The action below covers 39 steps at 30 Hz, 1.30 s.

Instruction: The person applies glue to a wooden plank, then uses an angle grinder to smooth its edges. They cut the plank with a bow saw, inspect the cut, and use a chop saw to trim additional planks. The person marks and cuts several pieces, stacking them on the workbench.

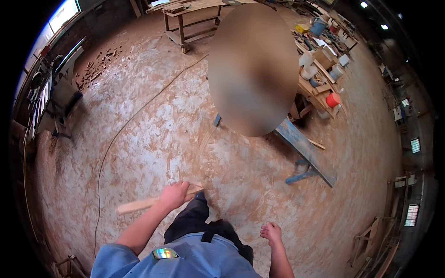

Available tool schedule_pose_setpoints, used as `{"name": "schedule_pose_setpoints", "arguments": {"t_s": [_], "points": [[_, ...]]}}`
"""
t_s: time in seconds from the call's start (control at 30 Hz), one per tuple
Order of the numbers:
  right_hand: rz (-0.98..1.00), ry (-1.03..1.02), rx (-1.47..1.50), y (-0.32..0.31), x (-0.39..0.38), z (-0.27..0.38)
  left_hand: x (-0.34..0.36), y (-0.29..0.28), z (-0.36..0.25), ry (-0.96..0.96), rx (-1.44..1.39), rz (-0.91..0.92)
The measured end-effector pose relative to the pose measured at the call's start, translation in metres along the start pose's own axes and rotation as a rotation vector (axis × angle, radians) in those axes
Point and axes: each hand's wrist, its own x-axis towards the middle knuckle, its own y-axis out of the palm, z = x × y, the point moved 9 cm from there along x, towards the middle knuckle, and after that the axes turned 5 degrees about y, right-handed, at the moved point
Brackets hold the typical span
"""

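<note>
My left hand [175, 194] is closed around a pale wooden board [139, 205], carried low at my left side above the floor. One end of the board points out to the left, and its other end shows past my fingers near my leg. My right hand [271, 232] hangs at my right side, its fingers loosely curled and slightly apart, with nothing visible in it. Ahead and to the right of it stands a blue wooden bench [308, 150], its far end hidden by a large blurred oval.
A cable [132, 118] snakes across the dusty floor [153, 157] on the left. A wheeled wooden table [197, 9] stands ahead. At the right lie wood pieces, tubs and a red bucket [333, 99]. Wood scraps [95, 69] litter the far left, near a work stand [62, 99].
</note>
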Motion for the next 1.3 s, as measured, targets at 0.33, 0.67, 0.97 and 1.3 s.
{"name": "schedule_pose_setpoints", "arguments": {"t_s": [0.33, 0.67, 0.97, 1.3], "points": [[-0.040, -0.148, -0.011, 0.038, 0.143, 0.262, 0.289, -0.129, 0.005, 0.189, 0.275, -0.070], [-0.106, -0.708, -0.581, 0.189, 0.398, 0.652, 0.555, -0.122, 0.076, 0.122, 0.286, -0.009], [-0.209, -0.650, -0.961, 0.291, 0.567, 0.796, 0.700, -0.116, 0.143, 0.115, 0.316, -0.087], [-0.282, -0.652, -0.883, 0.301, 0.732, 0.879, 0.740, -0.109, 0.178, 0.282, 0.197, -0.102]]}}
